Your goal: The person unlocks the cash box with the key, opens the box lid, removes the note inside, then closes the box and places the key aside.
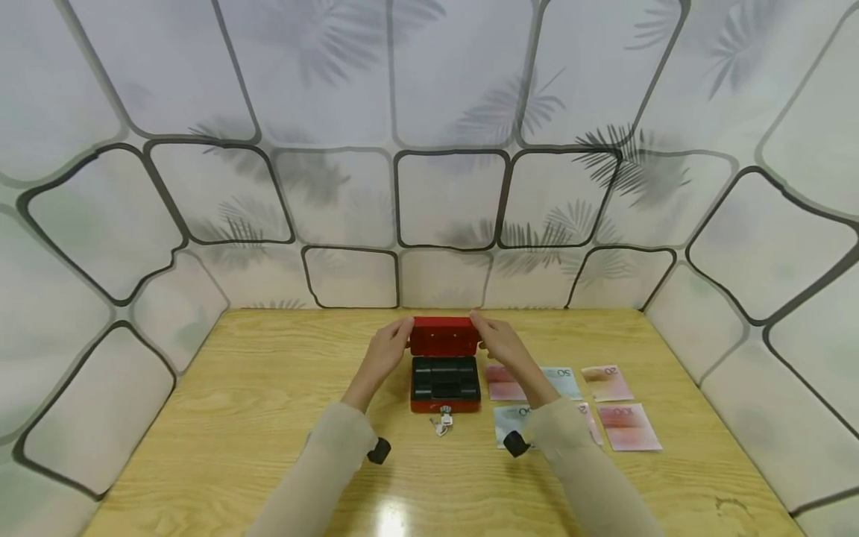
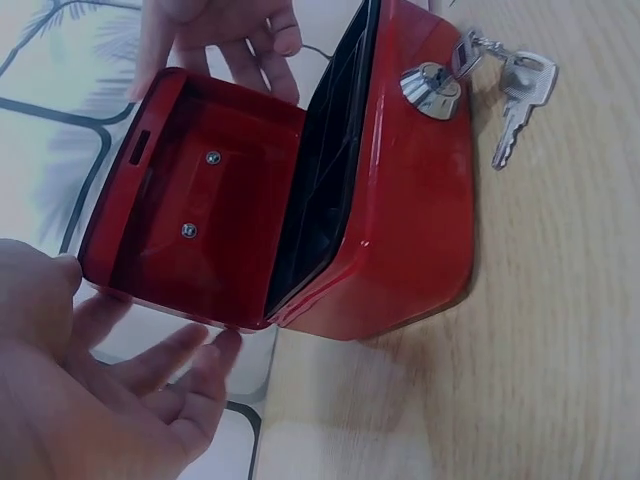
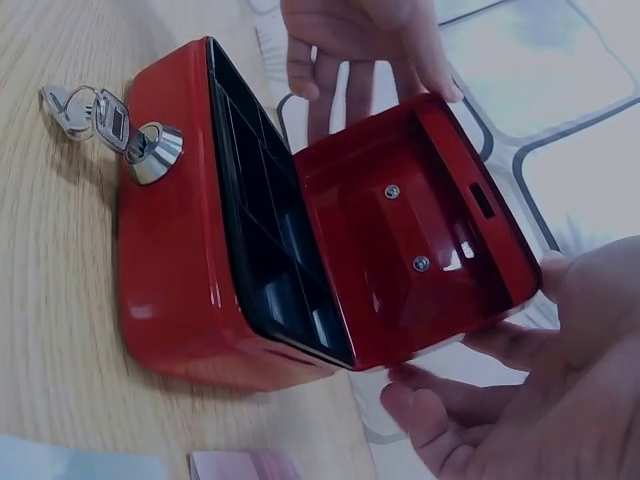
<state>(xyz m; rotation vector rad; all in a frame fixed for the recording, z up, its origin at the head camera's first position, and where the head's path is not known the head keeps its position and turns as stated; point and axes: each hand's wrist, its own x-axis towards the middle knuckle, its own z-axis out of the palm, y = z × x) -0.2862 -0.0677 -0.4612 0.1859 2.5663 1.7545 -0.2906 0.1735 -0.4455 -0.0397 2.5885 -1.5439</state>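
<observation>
Lying on wood table [image 1: 268, 418], banknotes [image 1: 627, 426], patterned walls [image 1: 443, 97]

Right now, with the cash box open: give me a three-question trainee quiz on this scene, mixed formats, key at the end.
1. True or false: the lid of the red cash box stands raised, with the left hand and right hand at its two ends.
2. Where are the keys? A) in the front lock B) on the banknotes C) in the tray
3. Fill in: the banknotes lie on the table to the box's ____ side.

Key: 1 true; 2 A; 3 right.
</observation>
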